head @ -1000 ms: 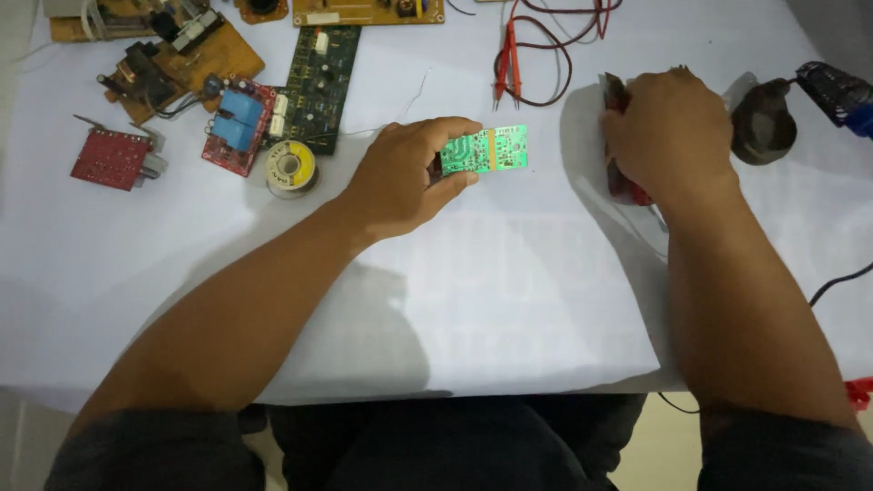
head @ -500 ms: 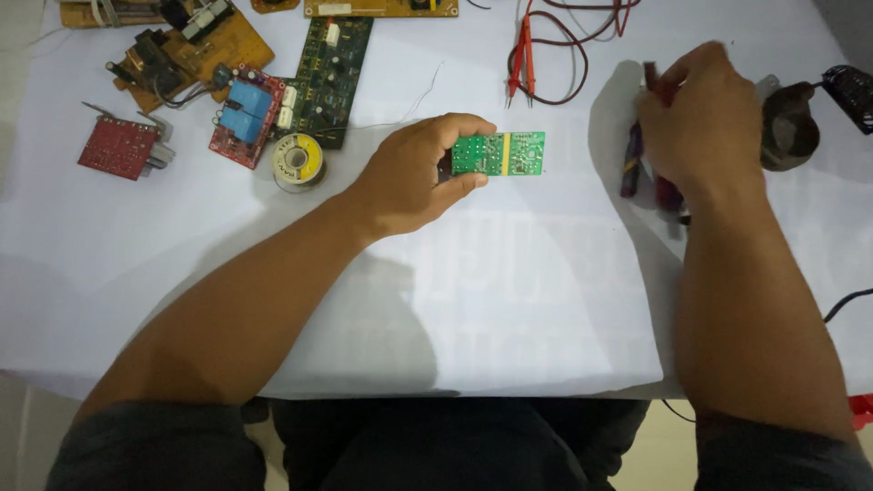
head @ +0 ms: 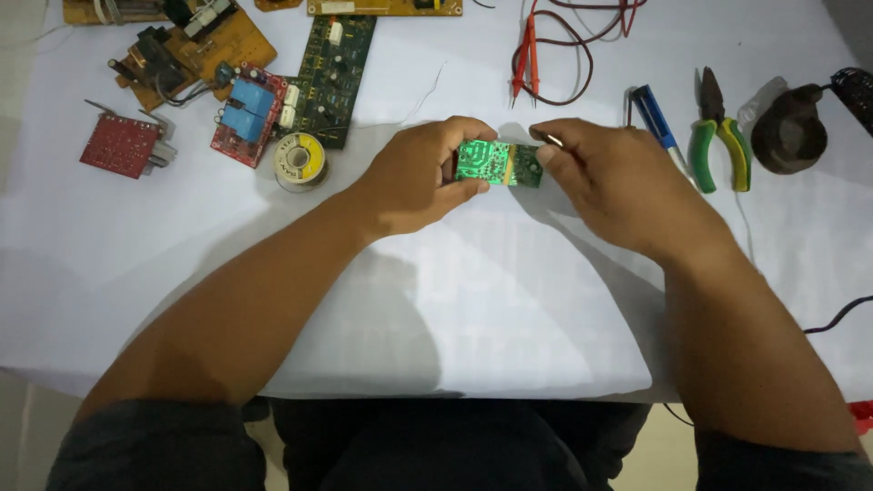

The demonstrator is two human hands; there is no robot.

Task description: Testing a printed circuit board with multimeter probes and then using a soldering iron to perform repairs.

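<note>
Above the white-covered table [head: 509,300], near its middle, a small green rectangular circuit board [head: 498,164] is held between both hands. Its left end is gripped by the curled fingers and thumb of the left hand [head: 420,177]; its right end is pinched by the right hand [head: 611,182]. Just left lies a round solder spool [head: 299,161]; to the right, green-handled pliers [head: 718,136] are seen.

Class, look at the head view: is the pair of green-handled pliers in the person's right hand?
No: the green-handled pliers lie on the white table, apart from the right hand, which touches the small green circuit board.
</note>
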